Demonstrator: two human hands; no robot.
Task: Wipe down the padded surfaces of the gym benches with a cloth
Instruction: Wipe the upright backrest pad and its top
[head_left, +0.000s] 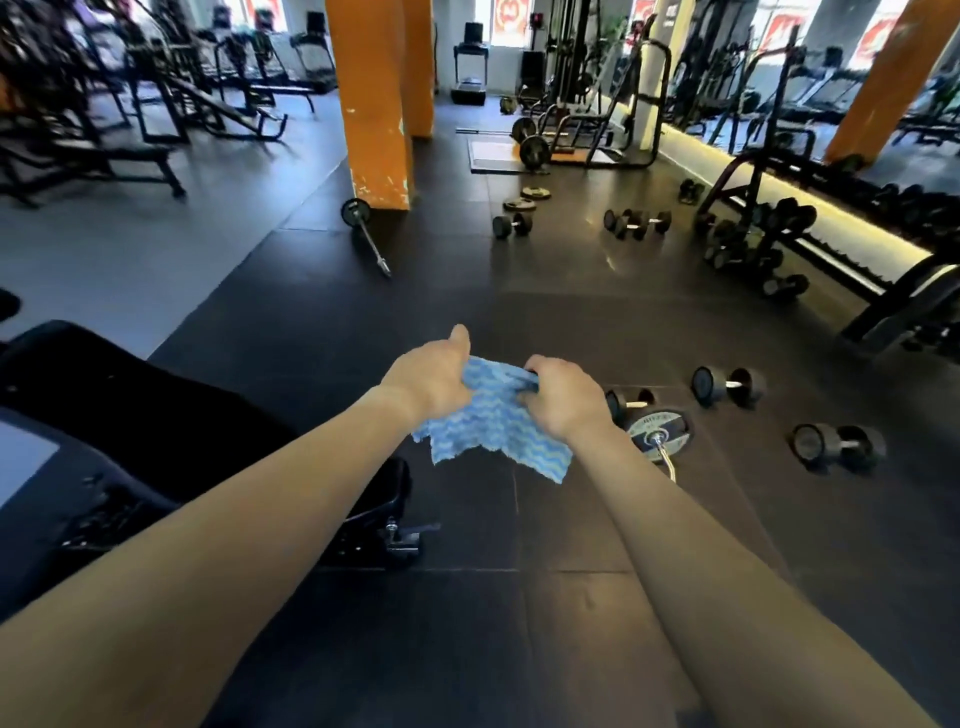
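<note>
Both hands, left hand and right hand, gripping blue cloth above floor

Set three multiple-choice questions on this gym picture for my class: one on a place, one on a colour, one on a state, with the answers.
1. Where is the nearest padded bench?
A. lower left
B. far right
C. top centre

2. What colour is the cloth?
A. red
B. plain white
C. blue with wavy stripes

3. How is the cloth placed?
A. lying on the floor
B. held in the air by both hands
C. spread on the bench

Answers:
1 A: its black pad fills the lower left of the view.
2 C: paler and darker blue waves run across it.
3 B: the left hand and right hand each grip its top edge, and the rest hangs free.
</note>
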